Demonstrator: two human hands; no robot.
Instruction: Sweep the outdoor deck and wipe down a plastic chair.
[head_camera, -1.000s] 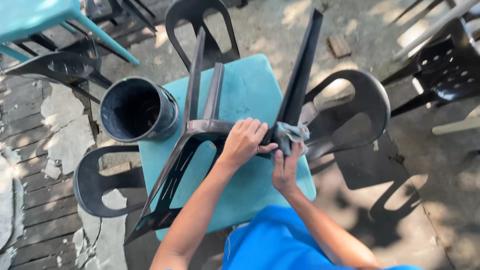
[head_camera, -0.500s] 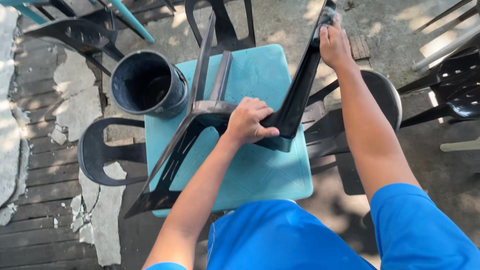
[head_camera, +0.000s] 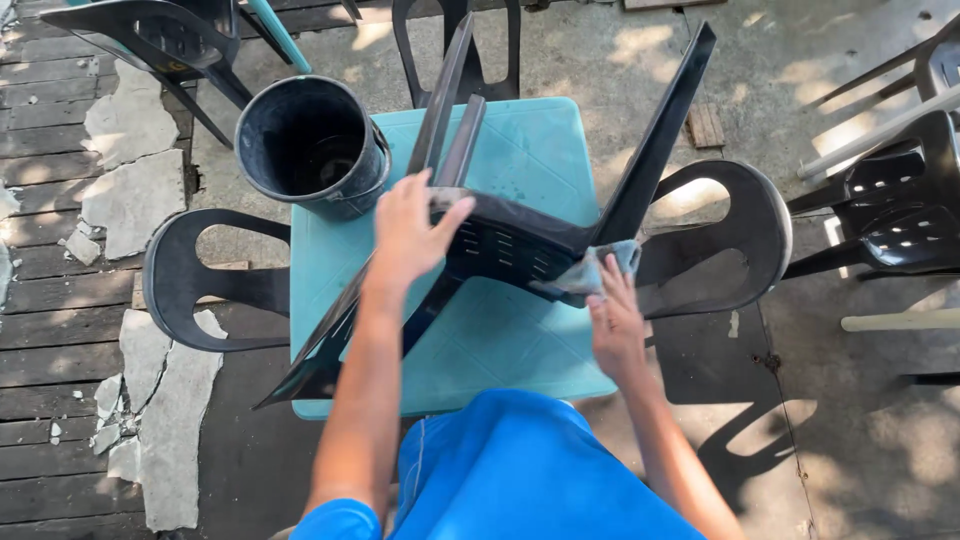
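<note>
A black plastic chair lies upside down on a turquoise plastic table, its legs pointing up and outward. My left hand rests flat with spread fingers on the underside of the seat near a leg joint. My right hand presses a grey cloth against the seat's edge at the base of the right rear leg. A black bucket stands on the table's far left corner, close to my left hand.
Other black plastic chairs stand at the right and at the top left. The floor is cracked concrete over dark wooden boards on the left. My blue shorts fill the lower middle.
My right hand came down from the top of the raised chair leg to the seat edge with the cloth. My left hand opened flat on the seat.
</note>
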